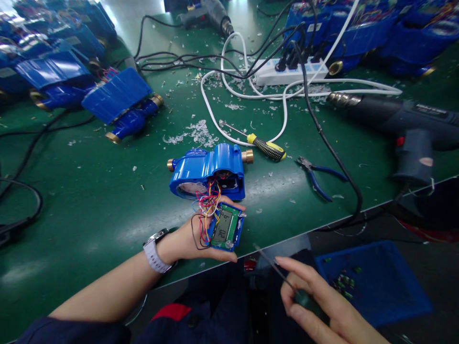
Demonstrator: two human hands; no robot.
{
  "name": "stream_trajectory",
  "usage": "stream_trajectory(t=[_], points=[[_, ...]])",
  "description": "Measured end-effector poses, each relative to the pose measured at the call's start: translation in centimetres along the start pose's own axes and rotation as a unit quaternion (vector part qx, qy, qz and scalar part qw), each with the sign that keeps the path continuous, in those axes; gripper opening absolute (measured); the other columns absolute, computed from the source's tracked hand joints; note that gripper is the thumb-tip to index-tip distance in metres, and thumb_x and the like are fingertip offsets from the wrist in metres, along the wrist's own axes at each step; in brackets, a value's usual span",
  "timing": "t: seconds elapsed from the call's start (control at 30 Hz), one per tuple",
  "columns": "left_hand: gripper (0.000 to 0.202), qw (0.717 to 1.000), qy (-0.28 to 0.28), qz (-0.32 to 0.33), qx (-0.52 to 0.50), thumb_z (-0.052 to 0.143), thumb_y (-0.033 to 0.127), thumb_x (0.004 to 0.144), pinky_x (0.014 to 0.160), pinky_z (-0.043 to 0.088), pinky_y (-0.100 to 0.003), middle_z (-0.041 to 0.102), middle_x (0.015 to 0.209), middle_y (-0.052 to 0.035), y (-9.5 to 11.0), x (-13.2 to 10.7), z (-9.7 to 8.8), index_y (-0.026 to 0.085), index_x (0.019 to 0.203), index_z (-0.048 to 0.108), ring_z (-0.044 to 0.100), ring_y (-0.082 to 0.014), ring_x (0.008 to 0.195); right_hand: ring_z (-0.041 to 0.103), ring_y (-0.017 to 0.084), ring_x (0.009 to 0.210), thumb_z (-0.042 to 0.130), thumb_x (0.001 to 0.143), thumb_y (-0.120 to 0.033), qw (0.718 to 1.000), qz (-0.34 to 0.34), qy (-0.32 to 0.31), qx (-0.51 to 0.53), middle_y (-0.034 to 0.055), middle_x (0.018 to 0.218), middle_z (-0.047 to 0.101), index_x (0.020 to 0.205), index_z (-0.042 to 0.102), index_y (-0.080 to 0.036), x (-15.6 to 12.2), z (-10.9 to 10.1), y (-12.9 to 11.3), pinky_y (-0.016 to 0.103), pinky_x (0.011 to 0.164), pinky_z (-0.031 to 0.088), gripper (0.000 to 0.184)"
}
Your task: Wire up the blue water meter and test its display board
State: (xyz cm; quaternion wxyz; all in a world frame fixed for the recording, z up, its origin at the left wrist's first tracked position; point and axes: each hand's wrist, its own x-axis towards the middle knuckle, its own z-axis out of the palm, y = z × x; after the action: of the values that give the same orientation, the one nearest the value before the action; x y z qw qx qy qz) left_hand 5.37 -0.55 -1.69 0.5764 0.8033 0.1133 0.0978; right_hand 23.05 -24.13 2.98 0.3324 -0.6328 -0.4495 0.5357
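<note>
My left hand (204,234), with a watch at the wrist, grips a small circuit board with a display (225,227) in a blue frame. Red, yellow, white and black wires (210,198) run from the board into a blue water meter (208,172). The meter lies on the green bench just beyond the hand, its brass ends pointing left and right. My right hand (308,296) is closed around a dark-handled screwdriver (304,301) in front of the bench edge. Its thin shaft points up and left towards the board, apart from it.
A yellow-black screwdriver (267,147) and blue-handled cutters (319,174) lie beyond the board. At right rests a heat gun (405,119); another heat gun (211,16) is at the back. Cables surround a power strip (290,71). Several blue meters (118,100) stand left. Below sits a blue tray (380,282).
</note>
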Motion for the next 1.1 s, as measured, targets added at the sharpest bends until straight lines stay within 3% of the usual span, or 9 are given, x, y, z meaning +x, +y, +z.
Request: stream_trajectory(t=[0.17, 0.33, 0.47, 0.67, 0.97, 1.1], points=[[0.078, 1.000, -0.002, 0.006, 0.001, 0.086, 0.030, 0.061, 0.101, 0.045, -0.041, 0.054, 0.126, -0.0119, 0.0, 0.0, -0.1, 0.022, 0.128, 0.048, 0.055, -0.0273, 0.114, 0.066, 0.011, 0.093, 0.042, 0.086, -0.005, 0.964, -0.138, 0.050, -0.221, 0.0034, 0.103, 0.065, 0.116, 0.049, -0.024, 1.4, -1.0, -2.1, 0.015, 0.078, 0.053, 0.036], [0.081, 1.000, -0.007, 0.019, -0.018, 0.086, 0.026, 0.060, 0.098, 0.047, -0.039, 0.053, 0.129, -0.0116, -0.2, 0.0, -0.1, 0.024, 0.129, 0.043, 0.056, -0.0267, 0.114, 0.068, 0.010, 0.089, 0.036, 0.096, -0.010, 0.902, -0.265, 0.079, -0.331, 0.0043, 0.101, 0.070, 0.122, 0.053, -0.019, 2.7, -1.2, -2.6, 0.014, 0.073, 0.054, 0.032], [0.079, 0.999, -0.018, 0.023, -0.035, 0.085, 0.025, 0.063, 0.100, 0.045, -0.039, 0.052, 0.130, -0.0118, -0.3, 0.1, -0.1, 0.024, 0.129, 0.042, 0.056, -0.0269, 0.116, 0.069, 0.012, 0.077, 0.034, 0.093, -0.007, 0.884, -0.261, 0.078, -0.381, 0.0030, 0.094, 0.072, 0.117, 0.058, -0.018, 2.6, -1.5, -3.0, 0.018, 0.065, 0.055, 0.036], [0.080, 1.000, -0.007, 0.015, -0.016, 0.086, 0.027, 0.060, 0.099, 0.046, -0.039, 0.054, 0.125, -0.0112, 0.0, 0.1, -0.2, 0.023, 0.128, 0.045, 0.056, -0.0269, 0.113, 0.070, 0.013, 0.083, 0.036, 0.089, -0.004, 0.862, -0.290, 0.081, -0.408, 0.0053, 0.097, 0.073, 0.116, 0.062, -0.016, 2.4, -1.8, -3.0, 0.019, 0.065, 0.056, 0.040], [0.076, 0.999, 0.001, -0.005, -0.041, 0.087, 0.031, 0.059, 0.100, 0.045, -0.040, 0.054, 0.126, -0.0120, 0.1, 0.0, 0.1, 0.021, 0.125, 0.050, 0.055, -0.0272, 0.113, 0.069, 0.012, 0.084, 0.034, 0.092, -0.005, 0.885, -0.258, 0.092, -0.376, 0.0067, 0.097, 0.072, 0.117, 0.064, -0.015, 2.3, -0.6, -3.0, 0.018, 0.068, 0.055, 0.040], [0.078, 0.999, -0.004, -0.013, -0.051, 0.088, 0.030, 0.058, 0.097, 0.045, -0.039, 0.056, 0.124, -0.0112, 0.0, 0.0, 0.1, 0.022, 0.125, 0.050, 0.056, -0.0273, 0.112, 0.068, 0.014, 0.085, 0.035, 0.092, -0.005, 0.874, -0.260, 0.100, -0.398, 0.0080, 0.099, 0.070, 0.121, 0.062, -0.016, 2.3, 0.0, -2.1, 0.020, 0.068, 0.055, 0.041]])
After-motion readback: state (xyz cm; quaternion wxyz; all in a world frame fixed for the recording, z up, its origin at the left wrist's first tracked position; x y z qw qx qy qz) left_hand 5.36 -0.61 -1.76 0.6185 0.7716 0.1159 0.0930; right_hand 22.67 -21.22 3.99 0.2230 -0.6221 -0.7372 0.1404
